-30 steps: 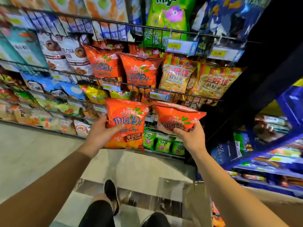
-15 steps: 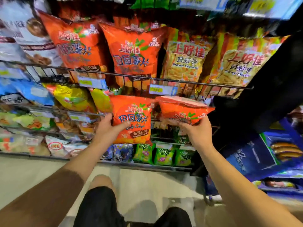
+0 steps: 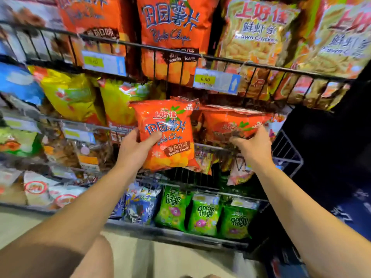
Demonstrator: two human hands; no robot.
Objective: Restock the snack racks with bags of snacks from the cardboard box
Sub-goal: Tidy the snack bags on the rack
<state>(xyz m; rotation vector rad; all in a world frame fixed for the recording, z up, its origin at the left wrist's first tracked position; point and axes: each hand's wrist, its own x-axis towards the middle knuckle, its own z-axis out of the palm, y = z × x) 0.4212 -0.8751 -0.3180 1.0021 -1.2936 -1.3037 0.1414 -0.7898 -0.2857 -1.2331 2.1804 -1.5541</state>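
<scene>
Shop aisle, wire racks [image 3: 224, 58] stacked w/ snack bags top to bottom, pale floor below. Top row has big orange tomato chips [image 3: 172, 35] and prawn crackers [image 3: 255, 37] beside them, w/ a price tag [image 3: 216, 81] clipped on the front wire. Bottom row is green onion rings [image 3: 202, 215].

I've got one small orange chip bag in each hand, both up at the middle rack. Left hand [image 3: 136, 149] grips the left bag [image 3: 168, 135] by its lower left edge, thumb across the front, fingers curled behind, bag upright and facing me, just in front of the wire. Right hand [image 3: 253, 145] grips the right bag [image 3: 232, 125] from underneath, fingers curled on its lower edge; that bag is tipped back flatter, top edge pointing into the rack. Box isn't in view at all, so can't say what's left in it.

Step-wise imo I'm mid placing: bags are at the rack, not let go yet. Can't tell if the right one is resting on the wire already or just hovering, bit blurry there.

Next move prob needs me to lift each bag over the front wire, slide it back behind whatever's in that slot, stand it label out, then release. Left one needs tipping back first.
</scene>
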